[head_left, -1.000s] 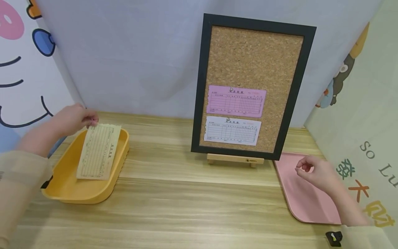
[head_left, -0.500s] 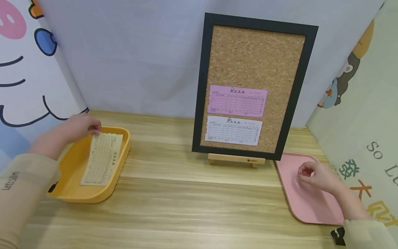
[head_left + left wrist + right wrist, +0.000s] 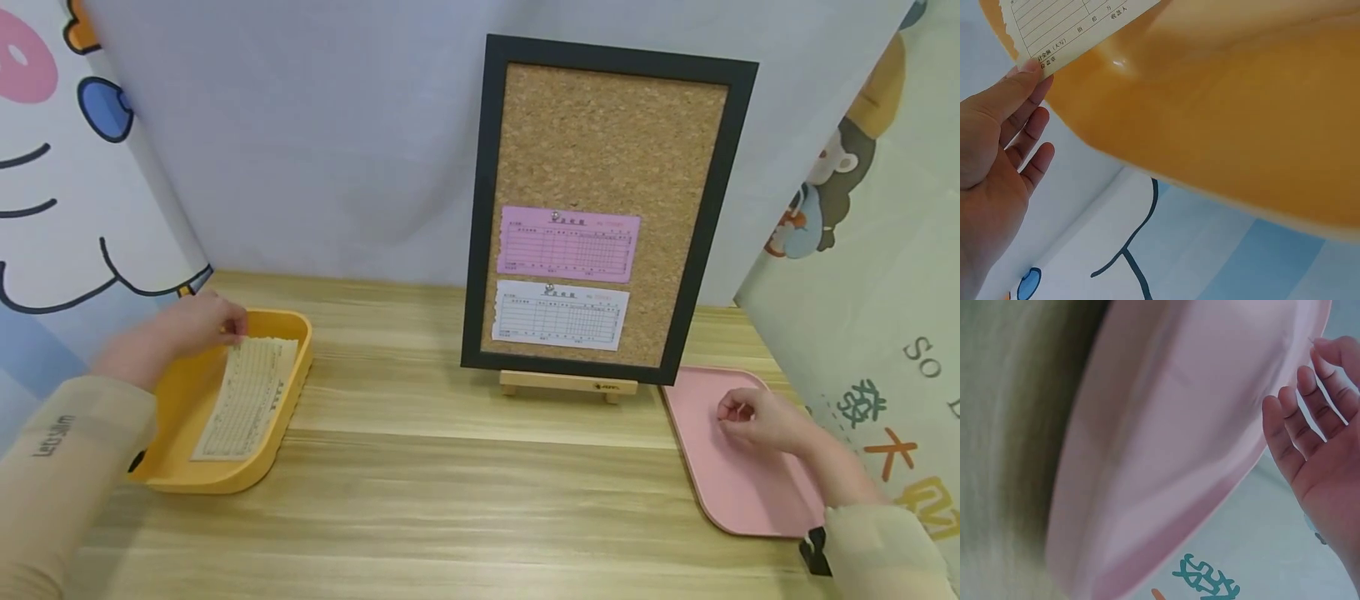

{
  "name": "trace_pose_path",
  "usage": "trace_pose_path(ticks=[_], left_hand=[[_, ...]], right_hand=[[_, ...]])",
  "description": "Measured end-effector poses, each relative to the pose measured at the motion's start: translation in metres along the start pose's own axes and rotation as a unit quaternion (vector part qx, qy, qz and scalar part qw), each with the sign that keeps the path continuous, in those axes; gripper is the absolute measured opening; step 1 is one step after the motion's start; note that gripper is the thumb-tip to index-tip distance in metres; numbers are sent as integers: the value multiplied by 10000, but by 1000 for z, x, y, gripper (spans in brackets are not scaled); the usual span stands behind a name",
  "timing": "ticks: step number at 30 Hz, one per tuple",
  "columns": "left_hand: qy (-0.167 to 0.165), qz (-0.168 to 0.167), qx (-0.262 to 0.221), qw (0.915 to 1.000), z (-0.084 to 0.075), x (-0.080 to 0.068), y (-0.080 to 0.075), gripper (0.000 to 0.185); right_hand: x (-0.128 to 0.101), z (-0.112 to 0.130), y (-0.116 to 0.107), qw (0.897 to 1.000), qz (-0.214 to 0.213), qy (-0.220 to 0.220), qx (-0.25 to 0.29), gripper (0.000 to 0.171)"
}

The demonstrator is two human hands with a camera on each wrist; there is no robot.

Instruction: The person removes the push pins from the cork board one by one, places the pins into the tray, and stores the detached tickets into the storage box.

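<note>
In the head view my left hand (image 3: 197,323) is over the back of a yellow tray (image 3: 303,367). Thumb and forefinger pinch one corner of a cream printed receipt slip (image 3: 251,400); the left wrist view shows this grip on the slip (image 3: 1079,31) up close. The slip slopes down inside the tray. My right hand (image 3: 765,421) hovers above a pink tray (image 3: 750,492). Its thumb and forefinger meet at the tips, and a fine pin (image 3: 1311,340) juts from between them in the right wrist view. The pin's head is hidden by the fingers.
A black-framed corkboard (image 3: 607,142) stands on a small wooden easel (image 3: 567,383). Pinned on it are a pink slip (image 3: 567,243) and a white slip (image 3: 560,315). A wooden table (image 3: 465,492) lies below, with a pale cloth (image 3: 315,150) behind it.
My left hand has lowered slightly towards the yellow tray, and the slip's lower end has gone down with it. My right hand has hardly moved above the pink tray.
</note>
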State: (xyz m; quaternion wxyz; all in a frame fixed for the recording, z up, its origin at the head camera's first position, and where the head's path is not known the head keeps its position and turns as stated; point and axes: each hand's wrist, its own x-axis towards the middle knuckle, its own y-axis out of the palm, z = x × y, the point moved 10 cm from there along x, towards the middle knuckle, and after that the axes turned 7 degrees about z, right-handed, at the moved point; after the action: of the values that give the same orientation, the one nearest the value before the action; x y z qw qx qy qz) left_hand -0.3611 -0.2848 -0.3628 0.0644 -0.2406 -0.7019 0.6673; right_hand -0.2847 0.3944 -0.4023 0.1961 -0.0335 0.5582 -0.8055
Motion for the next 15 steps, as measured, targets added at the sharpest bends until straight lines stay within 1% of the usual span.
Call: trace_pose_path(ticks=[8, 13, 15], left_hand=[[-52, -36, 239, 9997, 0, 0, 7, 11], [-82, 132, 266, 9995, 2, 2, 13, 8], [-162, 187, 216, 9995, 5, 3, 14, 6]], right_hand=[[3, -14, 4, 9994, 172, 187, 236, 12], [1, -21, 7, 9983, 277, 309, 401, 12], [0, -23, 8, 9980, 264, 322, 467, 12]])
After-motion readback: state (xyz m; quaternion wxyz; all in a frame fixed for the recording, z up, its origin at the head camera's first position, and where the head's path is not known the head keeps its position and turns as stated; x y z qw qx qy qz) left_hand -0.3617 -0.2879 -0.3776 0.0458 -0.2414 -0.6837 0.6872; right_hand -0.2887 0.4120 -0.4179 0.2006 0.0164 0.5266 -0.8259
